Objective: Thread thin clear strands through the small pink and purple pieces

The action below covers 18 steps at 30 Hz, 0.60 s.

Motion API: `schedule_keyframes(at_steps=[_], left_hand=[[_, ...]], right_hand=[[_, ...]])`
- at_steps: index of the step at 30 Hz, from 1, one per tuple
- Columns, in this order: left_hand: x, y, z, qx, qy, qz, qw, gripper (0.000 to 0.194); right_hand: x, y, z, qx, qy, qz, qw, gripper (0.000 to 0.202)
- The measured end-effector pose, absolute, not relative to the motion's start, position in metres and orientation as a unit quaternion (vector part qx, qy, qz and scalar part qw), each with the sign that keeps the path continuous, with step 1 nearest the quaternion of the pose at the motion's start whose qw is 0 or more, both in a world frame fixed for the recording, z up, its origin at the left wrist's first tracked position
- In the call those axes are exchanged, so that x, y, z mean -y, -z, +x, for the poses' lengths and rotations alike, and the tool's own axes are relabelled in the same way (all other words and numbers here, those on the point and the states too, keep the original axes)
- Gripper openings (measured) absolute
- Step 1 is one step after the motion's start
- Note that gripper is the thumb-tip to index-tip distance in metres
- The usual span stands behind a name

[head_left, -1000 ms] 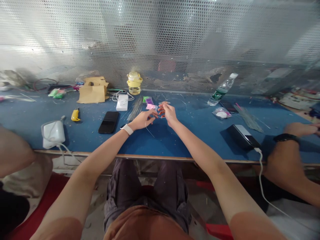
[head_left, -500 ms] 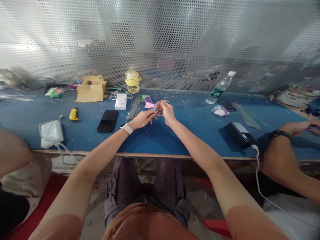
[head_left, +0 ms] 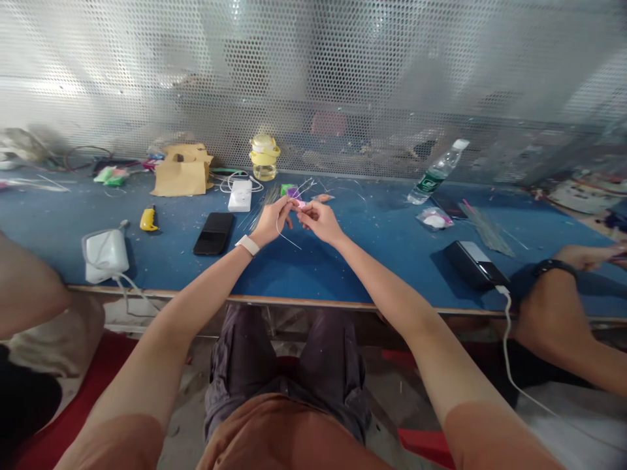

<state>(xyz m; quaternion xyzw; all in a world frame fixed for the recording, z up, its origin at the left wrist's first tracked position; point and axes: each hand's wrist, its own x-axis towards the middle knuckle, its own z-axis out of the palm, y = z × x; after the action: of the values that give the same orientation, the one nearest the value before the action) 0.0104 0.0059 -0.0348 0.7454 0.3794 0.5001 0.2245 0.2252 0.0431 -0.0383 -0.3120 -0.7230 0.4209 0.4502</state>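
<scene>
Over a long blue tabletop [head_left: 333,274], a person's bare left hand [head_left: 272,220] and bare right hand [head_left: 322,220] nearly meet beside a small pink packet [head_left: 302,205]. The left pinches a thin whitish strand [head_left: 289,240], which trails below it; the right's grip cannot be told.
</scene>
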Motion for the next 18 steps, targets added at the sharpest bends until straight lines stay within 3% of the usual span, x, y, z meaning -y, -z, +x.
schedule_keyframes(at_steps=[4,11,18], left_hand=[[-0.0042,0.0320,0.0123,-0.394,-0.496,0.744,0.212,0.027],[-0.0049,0.0290,0.0111,-0.442,-0.495,0.727,0.174,0.022],[-0.0077,0.0293,0.0068,-0.471,-0.474,0.731,0.139,0.031]], right_hand=[[-0.0452,0.0378,0.2297,0.765,-0.337,-0.302,0.458,0.064],[-0.0476,0.0372,0.2321,0.795,-0.269,-0.302,0.452,0.035],[-0.0424,0.0325,0.2327,0.812,-0.232,-0.278,0.457,0.030]])
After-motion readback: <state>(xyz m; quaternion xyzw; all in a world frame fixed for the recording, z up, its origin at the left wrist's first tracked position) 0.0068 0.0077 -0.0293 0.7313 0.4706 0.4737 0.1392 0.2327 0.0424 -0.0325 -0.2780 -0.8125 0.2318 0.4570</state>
